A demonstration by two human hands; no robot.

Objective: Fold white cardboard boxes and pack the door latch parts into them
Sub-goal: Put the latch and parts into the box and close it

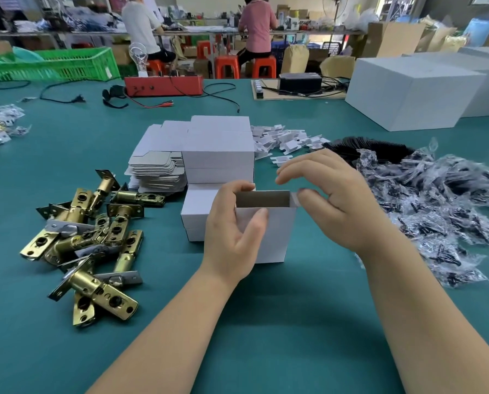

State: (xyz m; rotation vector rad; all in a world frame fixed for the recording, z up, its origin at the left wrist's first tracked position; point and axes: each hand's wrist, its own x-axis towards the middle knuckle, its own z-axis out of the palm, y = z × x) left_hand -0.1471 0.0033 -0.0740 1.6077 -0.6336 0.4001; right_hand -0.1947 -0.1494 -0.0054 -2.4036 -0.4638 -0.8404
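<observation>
Left hand (232, 231) is gripping the open white box (271, 231) at its left end, thumb lying across the near face and fingers curling over the top rim. Right hand (331, 200) is hovering at the box's right end with fingers loosely bent and spread, holding nothing; its thumb is sitting just beside the small side flap (294, 199), and contact cannot be confirmed. The box is standing upright on the green desk (266, 322), top open, brown inner wall showing, directly in front of the person.

Behind and to the left of it, closed white boxes (219, 155) are sitting in a stack, touching a pile of flat box blanks (158, 163). Brass door latch parts (95, 240) are lying in a loose heap on the desk to the left, well apart from the held box. Small white card inserts (285, 139) are lying scattered beyond the stack. Clear bags of black parts (442, 206) are spreading across the right side of the desk, near the right forearm. A large white carton (413, 92) is resting at the far right. A red device (163, 85) with cables is sitting at the far edge. Two people are seated at a distant bench, backs turned.
</observation>
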